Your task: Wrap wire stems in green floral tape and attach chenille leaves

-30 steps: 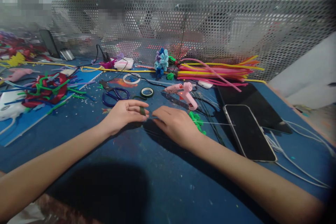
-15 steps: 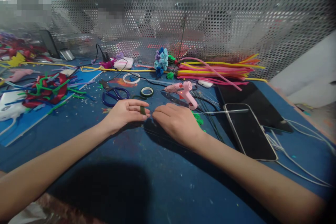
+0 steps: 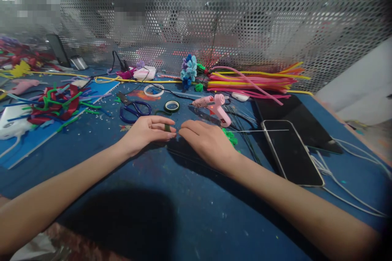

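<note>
Just above the middle of the blue table, my left hand (image 3: 148,132) has its fingers pressed together on a strip of dark green tape (image 3: 167,128). My right hand (image 3: 206,140) is closed beside it, back up, fingertips almost touching the left ones. A thin pale stick (image 3: 260,131) comes out from behind the right hand and reaches over the phone (image 3: 292,153); its near end is hidden. The roll of green tape (image 3: 172,107) lies beyond my fingertips. A pink glue gun (image 3: 214,106) stands behind my right hand, and blue-handled scissors (image 3: 134,111) lie behind my left.
Pink and yellow pipe cleaners (image 3: 251,81) lie at the back beside blue fuzzy flowers (image 3: 188,70). A black tablet (image 3: 306,122) and white cables (image 3: 346,195) are at the right. Cut green and red pieces (image 3: 58,104) cover a blue folder (image 3: 27,151) at the left.
Both hands keep nearly the same place and pose. The stick over the phone looks thinner and has shifted slightly.
</note>
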{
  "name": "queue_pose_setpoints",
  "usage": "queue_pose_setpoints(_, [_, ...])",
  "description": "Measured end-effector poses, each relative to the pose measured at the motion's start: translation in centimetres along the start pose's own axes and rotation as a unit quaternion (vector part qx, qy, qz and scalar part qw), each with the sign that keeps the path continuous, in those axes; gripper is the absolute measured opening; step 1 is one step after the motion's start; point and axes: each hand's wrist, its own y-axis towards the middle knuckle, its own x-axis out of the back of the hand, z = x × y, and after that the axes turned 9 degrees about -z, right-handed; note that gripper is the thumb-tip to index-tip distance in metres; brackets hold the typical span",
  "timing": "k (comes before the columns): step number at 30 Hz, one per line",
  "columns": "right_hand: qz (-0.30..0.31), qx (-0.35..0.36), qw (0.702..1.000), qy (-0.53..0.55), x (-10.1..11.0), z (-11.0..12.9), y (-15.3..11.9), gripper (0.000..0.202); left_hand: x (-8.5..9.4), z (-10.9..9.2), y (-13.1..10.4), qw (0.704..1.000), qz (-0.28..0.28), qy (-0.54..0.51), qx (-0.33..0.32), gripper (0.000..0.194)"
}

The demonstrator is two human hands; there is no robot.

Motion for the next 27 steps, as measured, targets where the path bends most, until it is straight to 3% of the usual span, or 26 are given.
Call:
queue_pose_setpoints(11, [-0.012,0.021,0.999,-0.035,0.11,0.06,0.2,0.02,-0.06,-0.02,0.05,0.999,0.008,0.039,-0.03,0.033])
queue_pose_setpoints(18, [-0.012,0.001,0.999,-0.044,0.22,0.02,0.15,0.019,-0.07,-0.1,0.05,1.0,-0.018,0.011,-0.013,0.031])
queue_pose_setpoints(27, [-0.026,0.003,0.999,-0.042,0.05,-0.64,-0.1,0.019,-0.1,-0.21,0.15,0.998,-0.011,-0.045,0.046,0.028])
